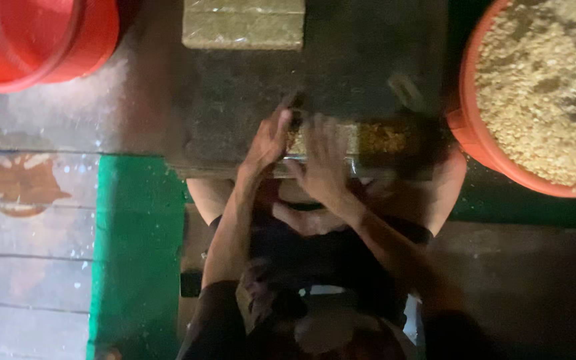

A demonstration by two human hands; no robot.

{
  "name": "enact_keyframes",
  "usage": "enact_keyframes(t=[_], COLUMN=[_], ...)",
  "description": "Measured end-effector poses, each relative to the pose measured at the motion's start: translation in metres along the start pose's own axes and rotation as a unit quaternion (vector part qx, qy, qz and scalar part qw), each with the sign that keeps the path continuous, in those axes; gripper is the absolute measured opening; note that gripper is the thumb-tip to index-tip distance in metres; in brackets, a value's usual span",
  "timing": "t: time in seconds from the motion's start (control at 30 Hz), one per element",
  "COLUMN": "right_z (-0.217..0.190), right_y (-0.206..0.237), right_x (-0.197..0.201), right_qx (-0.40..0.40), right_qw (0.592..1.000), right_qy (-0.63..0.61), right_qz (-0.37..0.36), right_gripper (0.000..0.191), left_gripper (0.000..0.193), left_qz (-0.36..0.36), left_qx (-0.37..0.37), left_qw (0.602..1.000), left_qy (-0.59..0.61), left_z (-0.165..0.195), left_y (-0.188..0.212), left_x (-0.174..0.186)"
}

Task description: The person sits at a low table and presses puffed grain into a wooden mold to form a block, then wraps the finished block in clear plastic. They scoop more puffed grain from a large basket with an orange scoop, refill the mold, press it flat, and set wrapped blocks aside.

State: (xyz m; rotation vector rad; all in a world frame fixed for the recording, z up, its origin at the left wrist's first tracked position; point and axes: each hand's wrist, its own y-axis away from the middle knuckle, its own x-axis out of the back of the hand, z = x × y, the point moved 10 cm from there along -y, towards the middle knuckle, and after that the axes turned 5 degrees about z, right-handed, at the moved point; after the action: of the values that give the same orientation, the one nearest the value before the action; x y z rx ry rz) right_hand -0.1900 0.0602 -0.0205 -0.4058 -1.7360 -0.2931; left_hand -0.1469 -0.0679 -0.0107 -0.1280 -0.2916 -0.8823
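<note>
A clear plastic bag packed with pale grainy mix (375, 139) lies on its side along the near edge of a dark low board (248, 93). My left hand (269, 138) grips the bag's left end, fingers curled at its mouth. My right hand (323, 163) presses flat on the bag just right of the left hand. A finished, pressed block of the same mix (243, 23) sits at the board's far edge.
A big orange tub full of loose grainy mix (501, 143) stands at the right. An empty red bucket (38, 40) is at the top left. A green mat (138, 247) and pale floorboards (28, 267) lie on the left. My knees sit under the board.
</note>
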Motion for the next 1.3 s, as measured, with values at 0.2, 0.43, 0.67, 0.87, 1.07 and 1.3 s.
enact_keyframes(t=[0.2,0.43,0.67,0.87,1.07,1.3], right_z=[0.1,0.105,-0.005,-0.041,0.018,0.061], right_y=[0.04,0.052,0.015,-0.009,0.017,0.039], right_x=[0.027,0.042,-0.015,-0.024,0.013,0.04], right_qx=[-0.057,-0.068,0.151,0.119,0.03,0.02], right_qw=[0.991,0.988,0.987,0.992,0.999,0.987], right_qy=[0.073,0.027,-0.045,-0.048,0.019,0.069], right_qz=[0.102,0.136,0.029,0.004,-0.017,0.142], right_gripper=[0.079,0.076,0.087,0.09,0.089,0.089], left_gripper=[0.019,0.031,0.052,0.047,0.028,0.03], left_qz=[0.01,-0.001,-0.01,-0.001,-0.027,-0.071], left_qx=[-0.136,-0.059,0.078,0.058,0.037,-0.036], left_qw=[0.969,0.996,0.997,0.998,0.998,0.978], left_qy=[-0.206,-0.068,-0.019,-0.036,-0.043,-0.194], left_z=[0.04,0.032,-0.011,-0.013,-0.003,0.021], left_y=[0.003,0.004,-0.004,-0.007,0.003,-0.007], left_x=[-0.001,0.003,0.01,0.01,0.006,-0.033])
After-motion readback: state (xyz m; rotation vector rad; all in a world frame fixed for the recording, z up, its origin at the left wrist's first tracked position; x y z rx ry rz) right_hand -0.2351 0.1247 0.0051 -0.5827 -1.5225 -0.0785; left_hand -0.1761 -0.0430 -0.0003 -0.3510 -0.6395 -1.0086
